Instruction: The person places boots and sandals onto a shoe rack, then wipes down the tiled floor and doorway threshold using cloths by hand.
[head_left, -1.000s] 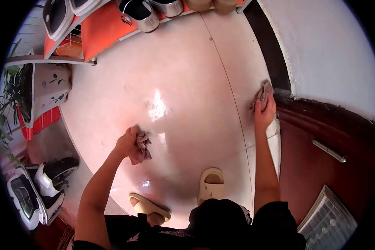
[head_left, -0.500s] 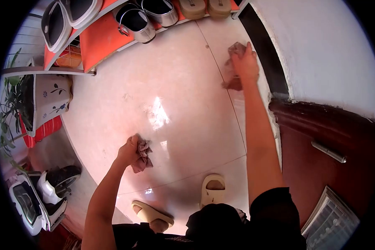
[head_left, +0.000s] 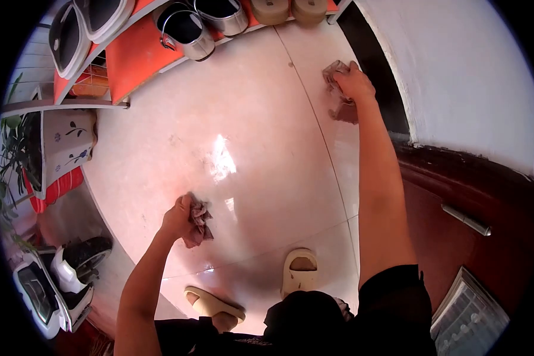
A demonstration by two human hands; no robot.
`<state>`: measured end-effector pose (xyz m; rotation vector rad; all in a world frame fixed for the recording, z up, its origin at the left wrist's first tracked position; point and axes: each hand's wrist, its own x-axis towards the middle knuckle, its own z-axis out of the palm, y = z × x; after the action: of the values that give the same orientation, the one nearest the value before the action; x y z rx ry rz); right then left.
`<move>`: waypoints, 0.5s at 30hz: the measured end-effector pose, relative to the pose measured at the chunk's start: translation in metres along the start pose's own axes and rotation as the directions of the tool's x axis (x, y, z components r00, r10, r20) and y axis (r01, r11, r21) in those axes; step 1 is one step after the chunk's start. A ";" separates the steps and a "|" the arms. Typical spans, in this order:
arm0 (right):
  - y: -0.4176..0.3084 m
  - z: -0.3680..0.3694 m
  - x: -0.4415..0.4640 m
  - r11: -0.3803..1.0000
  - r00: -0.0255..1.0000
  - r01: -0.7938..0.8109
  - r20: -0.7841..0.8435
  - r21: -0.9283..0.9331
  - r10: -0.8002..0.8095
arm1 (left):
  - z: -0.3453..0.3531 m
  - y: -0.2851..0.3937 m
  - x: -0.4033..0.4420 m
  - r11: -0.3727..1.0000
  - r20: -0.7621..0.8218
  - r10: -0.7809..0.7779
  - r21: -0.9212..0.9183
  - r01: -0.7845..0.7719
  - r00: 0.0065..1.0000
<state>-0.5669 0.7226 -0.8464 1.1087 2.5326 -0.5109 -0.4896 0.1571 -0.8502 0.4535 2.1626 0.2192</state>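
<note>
My left hand (head_left: 178,219) is closed on a crumpled brownish-pink rag (head_left: 199,224), held above the glossy pale tiled floor (head_left: 261,154) left of centre. Farther out on the right, my right hand (head_left: 356,83) grips a second rag (head_left: 340,104) of similar colour, whose loose end hangs below the fingers. That hand is beside the dark strip (head_left: 377,74) at the foot of the white wall. Whether either rag touches the floor I cannot tell.
A rack with an orange shelf (head_left: 133,59) stands at the top left, bearing shoes (head_left: 190,35). A flowered planter (head_left: 68,139) and a white toy vehicle (head_left: 65,285) are at left. Dark red furniture (head_left: 433,219) borders the right side. Cream slippers (head_left: 299,276) are on my feet.
My right hand has shifted slightly to the right with its rag, closer to the dark strip. My left hand holds its rag in nearly the same place. The view has moved slightly.
</note>
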 end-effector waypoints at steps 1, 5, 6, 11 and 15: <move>-0.004 -0.007 0.002 1.000 0.999 -0.014 0.048 -0.027 0.016 | -0.003 0.002 0.000 1.000 0.000 -0.005 0.002 0.005 1.000; 0.001 -0.001 -0.003 1.000 0.999 0.008 -0.034 0.003 -0.008 | -0.005 0.003 -0.001 1.000 -0.015 0.020 0.002 -0.020 1.000; 0.003 0.001 -0.002 1.000 0.999 0.013 -0.045 0.016 -0.013 | -0.004 0.002 0.000 1.000 -0.015 0.011 -0.004 -0.011 1.000; 0.009 -0.004 0.004 0.985 1.000 0.022 0.007 0.173 -0.024 | -0.005 0.005 -0.002 0.999 -0.021 0.009 -0.049 -0.010 1.000; 0.027 0.009 -0.012 0.909 0.922 0.236 -0.376 0.343 -0.098 | 0.000 -0.004 0.001 0.998 -0.008 0.050 -0.033 -0.051 0.999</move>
<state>-0.5378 0.7279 -0.8540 1.2033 2.9439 -0.9690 -0.4915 0.1536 -0.8526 0.4890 2.1532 0.2854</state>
